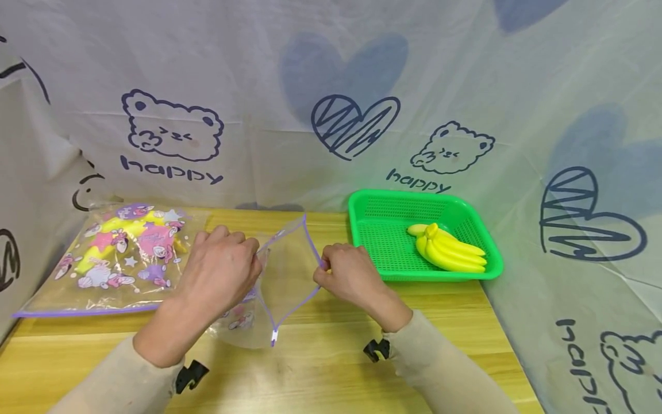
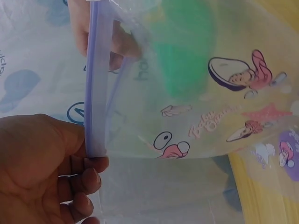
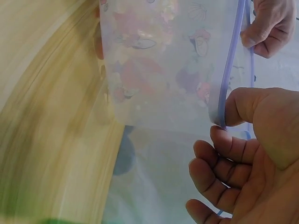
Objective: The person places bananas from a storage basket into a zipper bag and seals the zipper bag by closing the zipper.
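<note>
A clear zip bag (image 1: 289, 276) with a purple-edged mouth hangs between both hands over the table, its mouth spread into a diamond. Cartoon shells and stars are printed on its side (image 2: 247, 74). At the mouth's near corner sits a white slider (image 1: 274, 334). My left hand (image 1: 219, 267) pinches one edge of the mouth between thumb and index finger. The opposite purple edge is pinched by my right hand (image 1: 351, 273), and the right wrist view has its other fingers (image 3: 215, 172) loosely bent below the rim. Nothing shows inside the bag.
To the left, a larger printed zip bag (image 1: 129, 259) lies flat with yellow things inside. A green plastic basket (image 1: 383, 236) at the back right holds a bunch of bananas (image 1: 452, 253). Patterned cloth (image 1: 269, 75) walls the wooden table (image 1: 320, 368) at back and sides.
</note>
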Available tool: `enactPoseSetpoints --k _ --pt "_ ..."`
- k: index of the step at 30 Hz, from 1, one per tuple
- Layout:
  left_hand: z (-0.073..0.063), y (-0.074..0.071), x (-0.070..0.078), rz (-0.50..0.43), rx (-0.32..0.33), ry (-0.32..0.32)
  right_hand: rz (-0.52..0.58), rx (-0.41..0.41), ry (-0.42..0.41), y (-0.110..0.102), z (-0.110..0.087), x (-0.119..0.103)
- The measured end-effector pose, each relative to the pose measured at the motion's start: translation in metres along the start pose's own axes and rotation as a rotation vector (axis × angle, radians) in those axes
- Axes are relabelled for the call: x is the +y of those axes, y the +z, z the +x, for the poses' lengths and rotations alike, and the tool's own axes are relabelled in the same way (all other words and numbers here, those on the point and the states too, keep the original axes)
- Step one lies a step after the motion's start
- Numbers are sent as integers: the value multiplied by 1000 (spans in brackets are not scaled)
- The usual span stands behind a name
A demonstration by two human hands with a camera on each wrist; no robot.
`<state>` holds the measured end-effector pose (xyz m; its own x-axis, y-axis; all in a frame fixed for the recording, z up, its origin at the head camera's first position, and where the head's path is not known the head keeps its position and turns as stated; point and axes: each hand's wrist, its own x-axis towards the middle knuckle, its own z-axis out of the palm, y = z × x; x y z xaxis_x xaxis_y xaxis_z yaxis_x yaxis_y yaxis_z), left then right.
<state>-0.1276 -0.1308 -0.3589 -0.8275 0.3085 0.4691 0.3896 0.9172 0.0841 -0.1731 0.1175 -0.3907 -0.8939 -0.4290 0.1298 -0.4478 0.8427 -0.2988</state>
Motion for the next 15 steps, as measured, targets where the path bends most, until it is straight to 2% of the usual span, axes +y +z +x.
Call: enactPoseSetpoints --k 8,15 --pt "1 -1 2 -41 8 0 -13 -6 -13 4 0 -2" --pt "4 -1 6 -19 22 -14 -3 11 -26 5 0 -1"
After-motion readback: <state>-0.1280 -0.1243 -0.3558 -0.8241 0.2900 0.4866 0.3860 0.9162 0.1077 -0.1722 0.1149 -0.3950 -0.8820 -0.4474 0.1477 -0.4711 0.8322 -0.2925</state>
